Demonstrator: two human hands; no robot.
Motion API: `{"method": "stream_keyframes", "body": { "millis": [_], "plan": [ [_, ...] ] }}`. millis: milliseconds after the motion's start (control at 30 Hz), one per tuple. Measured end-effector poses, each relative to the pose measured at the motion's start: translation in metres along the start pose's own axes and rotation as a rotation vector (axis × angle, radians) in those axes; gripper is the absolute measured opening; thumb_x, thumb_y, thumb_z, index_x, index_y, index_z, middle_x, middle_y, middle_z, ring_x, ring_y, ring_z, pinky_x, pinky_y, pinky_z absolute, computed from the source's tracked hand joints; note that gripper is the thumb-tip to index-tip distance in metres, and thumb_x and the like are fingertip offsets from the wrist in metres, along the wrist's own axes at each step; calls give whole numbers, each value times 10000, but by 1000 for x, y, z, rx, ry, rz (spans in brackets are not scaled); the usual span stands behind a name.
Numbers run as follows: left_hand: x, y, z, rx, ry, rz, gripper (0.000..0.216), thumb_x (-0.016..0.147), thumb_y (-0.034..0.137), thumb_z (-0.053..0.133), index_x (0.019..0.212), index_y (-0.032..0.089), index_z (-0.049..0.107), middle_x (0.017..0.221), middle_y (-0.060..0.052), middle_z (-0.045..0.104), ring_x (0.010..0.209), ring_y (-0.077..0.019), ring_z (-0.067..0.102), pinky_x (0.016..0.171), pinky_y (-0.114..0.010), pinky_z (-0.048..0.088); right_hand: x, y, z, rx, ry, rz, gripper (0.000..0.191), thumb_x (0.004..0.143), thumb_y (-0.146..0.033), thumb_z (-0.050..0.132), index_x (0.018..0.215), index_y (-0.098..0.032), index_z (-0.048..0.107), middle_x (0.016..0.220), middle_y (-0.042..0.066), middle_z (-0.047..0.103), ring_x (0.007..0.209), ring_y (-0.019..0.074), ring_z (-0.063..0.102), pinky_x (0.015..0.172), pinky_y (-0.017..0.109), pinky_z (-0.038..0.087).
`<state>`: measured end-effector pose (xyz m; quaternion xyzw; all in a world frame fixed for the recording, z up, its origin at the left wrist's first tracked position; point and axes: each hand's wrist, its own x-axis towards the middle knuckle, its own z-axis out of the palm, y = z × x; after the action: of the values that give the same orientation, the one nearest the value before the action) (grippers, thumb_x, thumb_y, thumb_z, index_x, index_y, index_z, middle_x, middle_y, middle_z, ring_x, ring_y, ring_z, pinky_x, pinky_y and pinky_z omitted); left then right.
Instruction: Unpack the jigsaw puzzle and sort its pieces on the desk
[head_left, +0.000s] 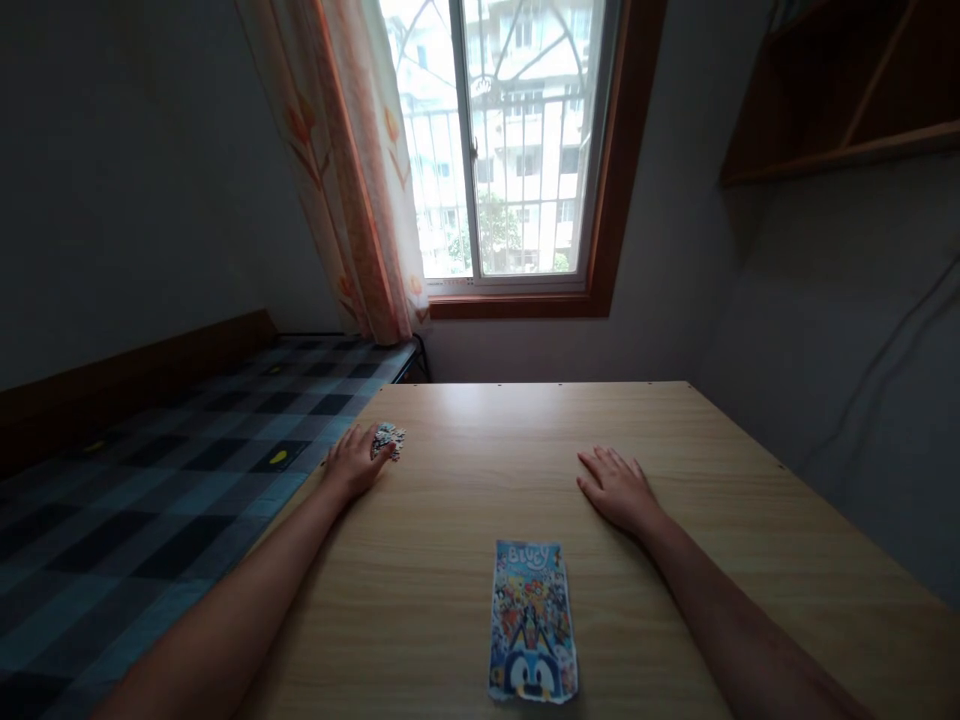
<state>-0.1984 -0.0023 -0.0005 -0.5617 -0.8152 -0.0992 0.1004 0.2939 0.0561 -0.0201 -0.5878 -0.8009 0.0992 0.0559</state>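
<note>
I rest both hands on the wood-grained worktop (465,500), arms reaching forward and well apart. My left hand (351,465) lies palm down at the left edge, its fingers stretched out and loosely parted, closed on nothing that I can see. Right beside it sits a small pile of jigsaw pieces (389,438), pale, blue and dark; my thumb overlaps its near side, though I cannot tell whether it presses on the pieces or only lies in front of them. My right hand (616,488) is also palm down, toward the right of the worktop, fingers open and slightly fanned on the bare wood, holding nothing.

Between my forearms and nearer to me lies a Bluey print (532,622), upright rectangle, title at the far end, a crowd of small colourful figures in the middle and a large blue cartoon face at the near end. Its near edge is wavy; neither hand touches it.

On my left is a bed (150,520) with a checked cover. Ahead, a flowered curtain (352,160) hangs beside a bright barred window (517,150), and a wooden shelf (825,160) is fixed high on the right.
</note>
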Motion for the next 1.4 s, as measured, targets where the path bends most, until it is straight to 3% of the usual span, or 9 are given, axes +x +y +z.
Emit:
{"method": "stream_keyframes", "body": {
  "millis": [133, 267, 633, 833, 967, 1033, 1133, 1233, 1400],
  "plan": [
    [25, -1, 5, -25, -24, 92, 705, 910, 609, 332, 1449, 167, 443, 1521, -132, 430, 1418, -289, 337, 1151, -422, 256, 1, 0, 1, 1, 8, 0, 565, 972, -475, 354, 1497, -276, 412, 1614, 64, 282, 1496, 263, 204, 1185, 527, 105],
    [39, -2, 10, -28, -73, 147, 716, 888, 610, 367, 1454, 180, 457, 1533, -128, 419, 1426, -302, 337, 1160, -444, 243, 1, 0, 0, 13, 4, 2, 567, 967, -476, 367, 1492, -271, 422, 1612, 68, 287, 1494, 269, 211, 1185, 526, 105],
    [39, 4, 9, -71, -141, 255, 757, 847, 635, 399, 1437, 174, 509, 1523, -134, 439, 1421, -308, 370, 1169, -424, 273, 1, -5, -5, 17, 26, 5, 549, 975, -476, 369, 1476, -264, 447, 1603, 101, 303, 1483, 288, 230, 1175, 546, 107],
    [28, 47, 5, -116, -174, 346, 754, 850, 641, 399, 1432, 178, 520, 1529, -123, 433, 1419, -303, 379, 1159, -409, 306, -1, -8, -7, 94, 19, -51, 567, 978, -516, 375, 1485, -267, 431, 1604, 119, 294, 1491, 300, 205, 1169, 581, 83],
    [18, 84, 4, -143, -192, 414, 721, 864, 640, 407, 1437, 216, 516, 1535, -100, 429, 1423, -291, 376, 1169, -412, 294, -15, -16, -22, 238, -4, -317, 518, 958, -508, 456, 1402, -256, 537, 1526, 117, 440, 1438, 303, 328, 1165, 535, 168],
    [12, 103, 2, -165, -194, 444, 699, 869, 637, 413, 1424, 228, 531, 1531, -91, 437, 1418, -292, 384, 1174, -418, 289, -25, -23, -32, 326, -11, -471, 415, 936, -488, 515, 1226, -236, 670, 1365, 116, 598, 1286, 274, 509, 1096, 434, 321],
    [1, 129, -1, -192, -193, 491, 673, 869, 629, 443, 1411, 245, 549, 1519, -78, 457, 1404, -294, 405, 1176, -406, 291, -38, -34, -45, 376, -74, -556, 296, 866, -466, 635, 983, -213, 732, 995, 72, 720, 919, 201, 645, 816, 293, 459],
    [-11, 154, -5, -228, -194, 552, 645, 879, 609, 464, 1404, 246, 557, 1520, -83, 454, 1405, -295, 402, 1182, -416, 282, -47, -42, -50, 325, -168, -552, 269, 805, -465, 707, 885, -209, 722, 832, 18, 696, 731, 148, 603, 647, 245, 408],
    [-36, 189, -12, -263, -218, 642, 622, 890, 588, 481, 1411, 255, 545, 1539, -107, 421, 1422, -304, 374, 1184, -461, 267, -58, -51, -49, 213, -277, -555, 273, 745, -451, 753, 791, -191, 682, 743, -18, 646, 642, 110, 509, 547, 232, 304]
  ]
}}
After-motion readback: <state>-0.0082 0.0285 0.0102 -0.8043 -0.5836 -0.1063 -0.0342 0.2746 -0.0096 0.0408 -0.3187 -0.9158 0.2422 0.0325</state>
